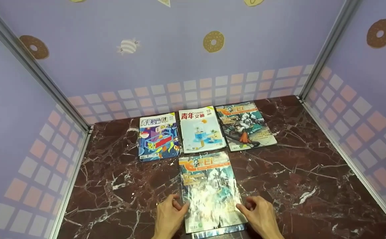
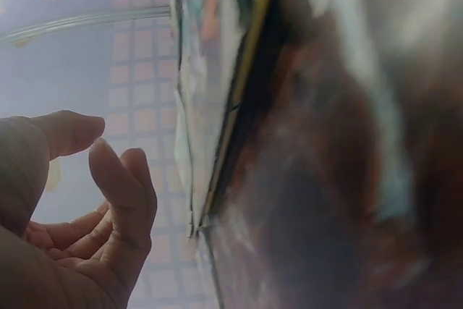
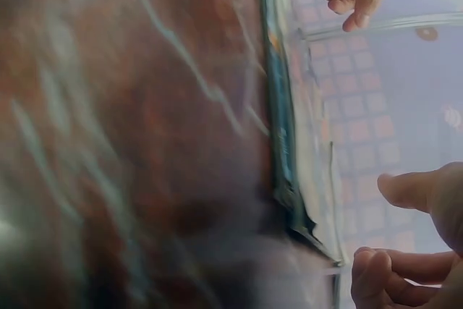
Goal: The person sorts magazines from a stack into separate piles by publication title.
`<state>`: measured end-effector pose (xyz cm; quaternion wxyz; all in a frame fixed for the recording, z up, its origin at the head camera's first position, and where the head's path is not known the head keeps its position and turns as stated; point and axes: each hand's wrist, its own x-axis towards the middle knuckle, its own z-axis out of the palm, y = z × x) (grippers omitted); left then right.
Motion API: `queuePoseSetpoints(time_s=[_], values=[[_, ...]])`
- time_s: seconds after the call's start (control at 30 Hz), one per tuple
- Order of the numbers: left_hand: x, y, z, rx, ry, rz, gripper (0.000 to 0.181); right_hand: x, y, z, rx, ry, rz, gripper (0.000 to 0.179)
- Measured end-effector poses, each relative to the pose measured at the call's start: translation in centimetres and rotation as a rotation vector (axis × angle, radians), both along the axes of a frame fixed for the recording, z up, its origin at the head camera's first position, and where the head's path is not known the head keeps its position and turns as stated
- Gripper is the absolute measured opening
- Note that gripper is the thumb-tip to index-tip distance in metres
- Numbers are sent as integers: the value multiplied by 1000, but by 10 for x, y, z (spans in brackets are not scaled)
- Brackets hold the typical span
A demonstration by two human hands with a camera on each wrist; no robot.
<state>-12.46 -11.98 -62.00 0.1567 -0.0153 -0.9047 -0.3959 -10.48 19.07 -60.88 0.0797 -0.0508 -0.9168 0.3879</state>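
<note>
Nearest to me lies a glossy magazine (image 1: 209, 196) with an orange-and-white title, its cover washed out by glare. Another magazine's edge (image 1: 219, 230) sticks out beneath it at the bottom. My left hand (image 1: 169, 215) is beside the left edge, and my right hand (image 1: 262, 214) is beside the right edge. Both have thumbs toward the cover and fingers loosely bent. In the left wrist view, a gap separates the thumb and forefinger of the left hand (image 2: 108, 208), with nothing between them. The right wrist view likewise shows the right hand (image 3: 412, 265) with thumb and fingers apart, holding nothing.
Behind, three magazines lie in a row: a blue one (image 1: 159, 139) at left, a white one (image 1: 201, 131) in the middle, a dark illustrated one (image 1: 247, 127) at right. The dark red marbled tabletop (image 1: 119, 189) is bordered by purple patterned panels (image 1: 173, 56).
</note>
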Motion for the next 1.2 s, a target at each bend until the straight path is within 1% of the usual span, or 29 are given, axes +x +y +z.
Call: queuePoseSetpoints(time_s=[0.03,0.1,0.13,0.17,0.2,0.23,0.27,0.33,0.37,0.43,0.53,0.6,0.7,0.87,0.97,1.03,1.07,1.13,1.2], values=[[1,0,-6,-9,-8,2,35,2,0,-1,4,-12,-3,33],[-1,-4,-28,-52,-37,26,37,5,0,-3,20,-38,-3,33],[-1,-5,-38,-74,-66,37,38,6,-1,-4,27,-45,-4,33],[1,-6,-41,-98,-114,56,38,8,-1,-5,26,-59,-8,34],[2,-7,-47,-113,-157,70,38,9,-1,-6,27,-73,-9,35],[3,-8,-50,-136,-200,69,39,9,-1,-7,22,-95,-13,35],[3,-9,-57,-150,-227,72,39,9,-1,-9,15,-117,-11,35],[7,-9,-57,-140,-281,52,40,10,0,-11,-3,-146,-9,37],[8,-9,-56,-126,-315,36,41,10,1,-13,-14,-163,-7,38],[10,-11,-54,-91,-396,-1,44,9,3,-18,-25,-169,-7,39],[9,-13,-51,-41,-510,-37,47,9,7,-26,-25,-164,-2,45],[8,-13,-49,-28,-563,-45,47,8,8,-32,-16,-178,-7,48],[8,-12,-49,-22,-590,-46,47,7,8,-30,-2,-228,-3,51],[11,-7,-49,-24,-563,-27,42,8,3,-14,14,-323,5,42],[12,-4,-47,-24,-556,-15,40,10,-1,-8,15,-343,5,41],[12,-4,-45,-13,-569,-18,39,10,-3,-8,5,-347,8,44],[12,-4,-45,-2,-587,-19,39,10,-3,-9,-3,-347,8,45],[11,-4,-45,22,-624,-27,38,8,-2,-16,-8,-352,9,49],[10,-5,-46,48,-652,-39,35,6,1,-27,-16,-360,8,51]])
